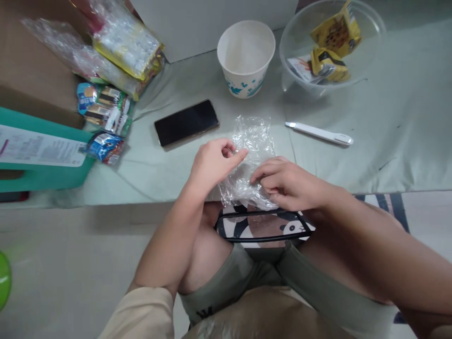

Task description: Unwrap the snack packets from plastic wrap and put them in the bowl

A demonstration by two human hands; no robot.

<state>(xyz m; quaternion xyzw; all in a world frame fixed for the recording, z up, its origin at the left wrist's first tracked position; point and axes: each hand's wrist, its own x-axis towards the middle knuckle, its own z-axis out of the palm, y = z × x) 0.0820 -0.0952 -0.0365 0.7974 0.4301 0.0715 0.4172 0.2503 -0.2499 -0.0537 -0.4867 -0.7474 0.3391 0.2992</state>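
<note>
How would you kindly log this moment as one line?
left hand: at clear plastic, grip unclear | right hand: at same plastic, grip unclear | nearby: phone, paper cup, white tool, plastic bowl

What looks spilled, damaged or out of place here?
Nothing looks spilled. The clear plastic by the left hand and right hand is badly crumpled, unlike the smooth phone nearby. Small dark marks interrupt the pale cloth at right; I can't tell whether they're stains or damage.
</note>
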